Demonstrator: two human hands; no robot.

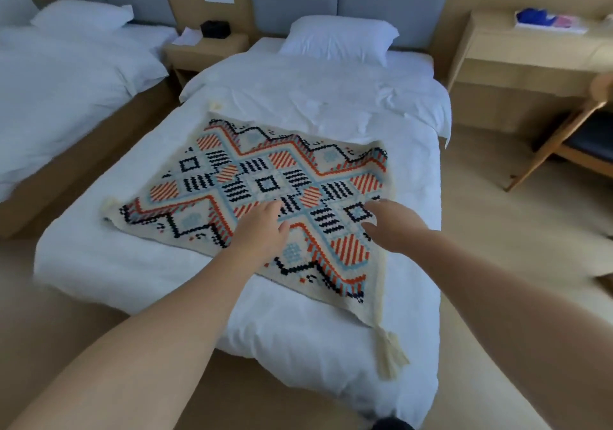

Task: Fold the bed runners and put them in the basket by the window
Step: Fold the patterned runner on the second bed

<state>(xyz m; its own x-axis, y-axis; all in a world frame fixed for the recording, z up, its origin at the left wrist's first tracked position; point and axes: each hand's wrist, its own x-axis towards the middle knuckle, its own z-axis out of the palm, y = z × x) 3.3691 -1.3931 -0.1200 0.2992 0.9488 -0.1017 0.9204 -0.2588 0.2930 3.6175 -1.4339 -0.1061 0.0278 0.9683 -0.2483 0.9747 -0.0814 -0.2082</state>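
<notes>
— Where is the runner?
— I see the runner (265,180) lying flat and skewed cornerwise on the near bed (315,107). A tassel (391,353) lies at its near corner.
— And the hands?
— The left hand (262,227) rests on its middle, fingers straight, gripping nothing. The right hand (388,223) is just beside it on the runner, fingers relaxed, holding nothing.
— Surroundings?
— Pillow (338,39) at the head; second bed (66,74) left; desk (530,48) right.

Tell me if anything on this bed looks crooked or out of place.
The cream woven bed runner with orange, blue and black geometric pattern lies askew, diagonal on the white bed, its cream tassel pointing towards the foot corner. The left hand and right hand reach over its middle.
</notes>
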